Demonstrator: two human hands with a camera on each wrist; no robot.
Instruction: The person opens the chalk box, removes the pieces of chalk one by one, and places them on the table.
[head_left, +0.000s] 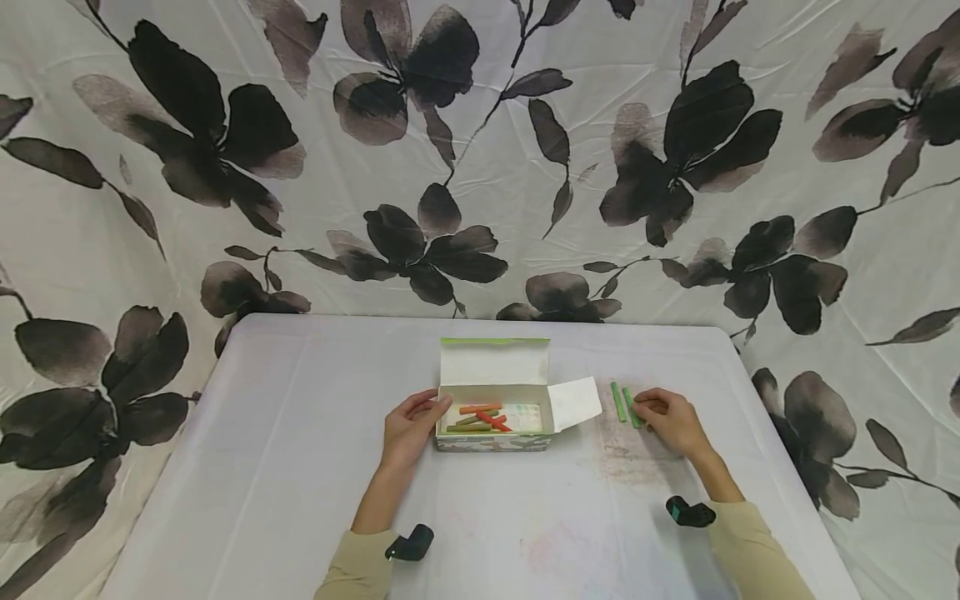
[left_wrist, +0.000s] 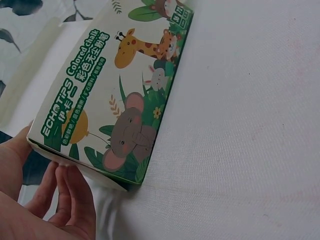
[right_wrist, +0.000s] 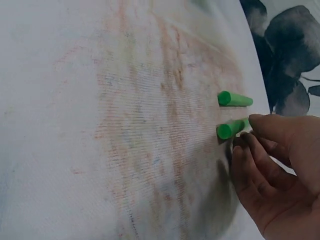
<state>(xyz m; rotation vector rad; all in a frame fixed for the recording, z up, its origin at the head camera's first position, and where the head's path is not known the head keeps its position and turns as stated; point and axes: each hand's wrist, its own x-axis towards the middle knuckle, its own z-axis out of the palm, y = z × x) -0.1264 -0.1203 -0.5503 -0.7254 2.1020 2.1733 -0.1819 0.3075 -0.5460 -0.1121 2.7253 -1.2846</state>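
Observation:
A cardboard colored chalk box (left_wrist: 100, 95) with printed animals stands on the table, its lid up and a side flap folded out. Inside the box (head_left: 491, 444), orange, red and olive chalk sticks (head_left: 474, 409) lie loosely. My left hand (head_left: 408, 427) grips the box's left end, thumb at the upper edge and fingers against the end panel. To the right, two green chalk sticks lie side by side on the cloth. My right hand (head_left: 671, 421) pinches the far end of the nearer green chalk stick (right_wrist: 231, 129); the other green chalk stick (right_wrist: 235, 98) is untouched.
A white cloth covers the table (head_left: 300, 367), with brownish chalk smears (right_wrist: 165, 115) near the right hand and faint pink marks in front. Behind the table hangs a flower-printed curtain (head_left: 525, 167). The box's white flap (head_left: 576, 404) sticks out toward the green sticks.

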